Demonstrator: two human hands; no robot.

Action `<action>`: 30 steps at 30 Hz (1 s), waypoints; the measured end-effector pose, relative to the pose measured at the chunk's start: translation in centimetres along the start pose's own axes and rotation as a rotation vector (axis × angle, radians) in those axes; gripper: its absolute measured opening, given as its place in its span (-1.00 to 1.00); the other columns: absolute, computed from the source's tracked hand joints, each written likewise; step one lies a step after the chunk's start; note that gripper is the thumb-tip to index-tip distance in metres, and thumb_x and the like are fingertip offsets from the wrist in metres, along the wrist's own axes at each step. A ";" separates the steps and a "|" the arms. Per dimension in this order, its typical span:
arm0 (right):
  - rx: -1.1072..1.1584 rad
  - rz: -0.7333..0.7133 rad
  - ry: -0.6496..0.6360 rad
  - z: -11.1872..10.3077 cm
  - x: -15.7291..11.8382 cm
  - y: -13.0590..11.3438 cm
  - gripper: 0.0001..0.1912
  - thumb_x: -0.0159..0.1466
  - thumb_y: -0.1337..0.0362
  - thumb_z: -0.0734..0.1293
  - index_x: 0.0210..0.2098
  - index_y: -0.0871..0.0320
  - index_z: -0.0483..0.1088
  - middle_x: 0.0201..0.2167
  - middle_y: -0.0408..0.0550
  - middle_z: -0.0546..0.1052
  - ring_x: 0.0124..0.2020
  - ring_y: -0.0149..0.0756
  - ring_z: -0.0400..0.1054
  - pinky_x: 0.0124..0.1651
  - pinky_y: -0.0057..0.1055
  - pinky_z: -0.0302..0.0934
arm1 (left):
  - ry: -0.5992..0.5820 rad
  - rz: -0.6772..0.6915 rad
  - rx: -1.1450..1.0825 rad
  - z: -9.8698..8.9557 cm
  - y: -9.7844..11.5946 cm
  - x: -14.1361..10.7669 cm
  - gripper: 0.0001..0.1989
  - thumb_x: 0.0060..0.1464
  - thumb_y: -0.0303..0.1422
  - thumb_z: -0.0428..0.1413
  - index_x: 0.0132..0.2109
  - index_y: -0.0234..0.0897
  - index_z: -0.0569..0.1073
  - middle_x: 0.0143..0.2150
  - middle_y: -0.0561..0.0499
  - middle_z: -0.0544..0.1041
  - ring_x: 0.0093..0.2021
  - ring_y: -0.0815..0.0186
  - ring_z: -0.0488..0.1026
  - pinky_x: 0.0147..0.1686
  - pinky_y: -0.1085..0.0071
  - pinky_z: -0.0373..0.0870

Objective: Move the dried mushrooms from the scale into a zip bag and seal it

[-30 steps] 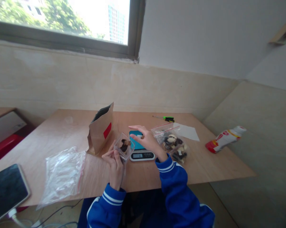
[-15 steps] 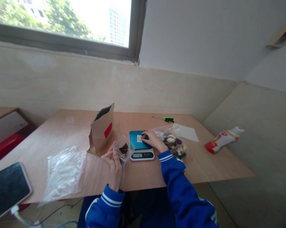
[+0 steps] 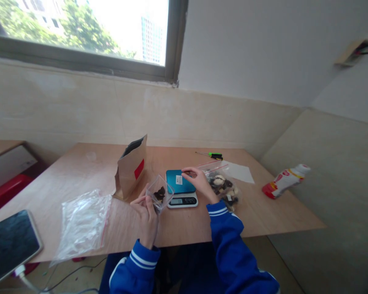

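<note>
My left hand [image 3: 147, 210] holds a small clear zip bag [image 3: 161, 192] upright by its side, mouth open, with a few dark pieces inside. Just right of it stands a small scale [image 3: 181, 188] with a blue top and a lit display. My right hand [image 3: 199, 180] hovers over the scale's right edge. Its fingertips are drawn together, and whether anything is between them is too small to tell. Right beside that hand lies a clear bag of mixed dark and pale pieces [image 3: 225, 190].
An open brown paper bag [image 3: 130, 167] stands left of the scale. A pile of clear bags [image 3: 81, 222] and a dark tablet [image 3: 9, 241] lie at the near left. A green screwdriver [image 3: 213, 155], white paper [image 3: 239, 172] and a lying bottle [image 3: 283, 181] are to the right.
My right hand moved from above the small bag to the scale's right edge by the mixed bag, and its fingers closed together. The left hand kept the small bag still.
</note>
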State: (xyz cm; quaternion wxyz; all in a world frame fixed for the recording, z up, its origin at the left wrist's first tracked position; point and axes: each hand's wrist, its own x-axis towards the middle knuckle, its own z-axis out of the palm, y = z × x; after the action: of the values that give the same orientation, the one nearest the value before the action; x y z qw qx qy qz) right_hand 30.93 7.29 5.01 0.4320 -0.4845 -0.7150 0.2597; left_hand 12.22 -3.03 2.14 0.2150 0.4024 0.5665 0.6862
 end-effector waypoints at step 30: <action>0.278 -0.047 0.123 3.0 -10.2 -11.1 -0.86 0.33 0.26 0.20 -0.28 0.07 0.39 0.18 0.04 0.26 0.21 -0.24 0.21 0.13 -0.28 0.28 | -0.115 0.166 -0.245 -1.0 1.5 -1.6 -0.83 0.26 -0.22 -0.08 -0.14 -0.22 0.18 0.26 -0.30 0.25 0.27 0.20 0.21 0.24 0.05 0.07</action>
State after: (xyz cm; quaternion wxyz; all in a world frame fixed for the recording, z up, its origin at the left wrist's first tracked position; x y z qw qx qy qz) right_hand 24.68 -6.32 8.60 0.5438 -0.4180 -0.6555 0.3160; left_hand 12.63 -5.20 3.04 0.2371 0.4571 0.4302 0.7415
